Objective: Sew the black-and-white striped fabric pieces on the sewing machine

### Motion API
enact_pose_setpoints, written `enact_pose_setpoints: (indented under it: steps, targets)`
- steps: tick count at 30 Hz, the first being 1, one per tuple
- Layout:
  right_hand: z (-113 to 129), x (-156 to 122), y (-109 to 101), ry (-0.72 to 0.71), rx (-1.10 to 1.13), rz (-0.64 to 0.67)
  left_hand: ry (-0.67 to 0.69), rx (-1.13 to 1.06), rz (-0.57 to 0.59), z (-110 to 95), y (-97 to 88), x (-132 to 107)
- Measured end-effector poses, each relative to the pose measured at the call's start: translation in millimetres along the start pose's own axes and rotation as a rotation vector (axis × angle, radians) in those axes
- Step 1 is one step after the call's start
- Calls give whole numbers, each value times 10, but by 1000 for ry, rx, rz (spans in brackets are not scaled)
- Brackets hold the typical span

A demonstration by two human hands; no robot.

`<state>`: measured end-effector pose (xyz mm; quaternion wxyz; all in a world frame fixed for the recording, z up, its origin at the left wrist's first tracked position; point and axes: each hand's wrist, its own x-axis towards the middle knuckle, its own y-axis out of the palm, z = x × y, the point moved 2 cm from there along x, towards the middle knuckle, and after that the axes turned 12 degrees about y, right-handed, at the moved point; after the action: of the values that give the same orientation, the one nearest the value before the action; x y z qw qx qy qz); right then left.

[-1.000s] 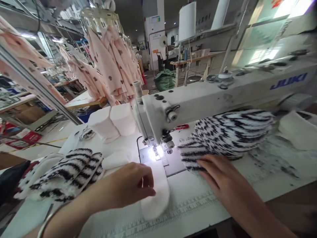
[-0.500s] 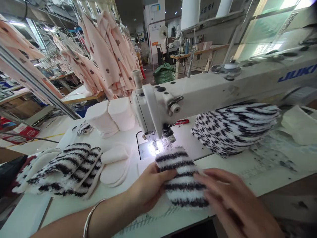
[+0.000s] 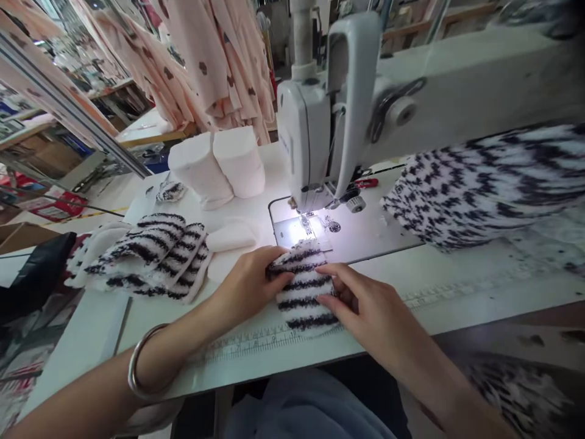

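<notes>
One black-and-white striped plush piece (image 3: 304, 296) on the bench (image 3: 411, 268), right in front of the presser foot (image 3: 307, 225), stripes running crosswise. Its far edge sits just short of the foot, within the lit patch; its near edge reaches the ruler scale (image 3: 260, 342) along the front of the bench.

Your left hand (image 3: 256, 280): grip closed on the piece's left edge, thumb on top, fingers tucked under. Metal bangle (image 3: 133, 366) on that wrist. Your right hand (image 3: 365, 299): index finger and thumb touch the right side of the piece, tips apart; the other fingers are curled and partly hidden, so I can't tell if that grip is closed on cloth.

Sewing machine (image 3: 301, 134) stands just beyond your hands, its arm running off to your right. Red-handled tool (image 3: 366, 183) lies on the bench behind the foot.

Left of your left hand: folded white piece (image 3: 232, 236), then a pile of striped plush pieces (image 3: 155, 256), loosely overlapped. Two white stacks (image 3: 219, 167) stand side by side behind those, touching.

To your right, under the machine arm: large zebra-print plush bundle (image 3: 484, 189), well apart from the piece in hand. Pink patterned garments (image 3: 205, 67) hang past the far edge.
</notes>
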<state>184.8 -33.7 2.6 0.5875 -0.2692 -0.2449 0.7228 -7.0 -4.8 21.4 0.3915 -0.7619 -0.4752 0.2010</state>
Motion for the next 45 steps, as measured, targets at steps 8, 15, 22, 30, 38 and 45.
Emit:
enact_pose_setpoints:
  steps: [8, 15, 22, 30, 38, 45]
  targets:
    - [19, -9, 2, -23, -64, -19, 11, 110, 46, -41, -58, 52]
    - [-29, -62, 147, -193, -128, -109, 177, 307, -23, 41, 10, 190]
    - [-32, -66, 198, -264, -220, -202, 48, 306, 8, 42, -61, 313]
    - [-91, -42, 258, -260, -234, -232, -43, 249, 57, 52, -89, 383]
    - [-64, -43, 138, -258, -329, -312, 208, 402, -121, 2, -160, 336]
    - [-62, 37, 149, -464, -605, -409, 550, 410, -66, -184, 106, 77]
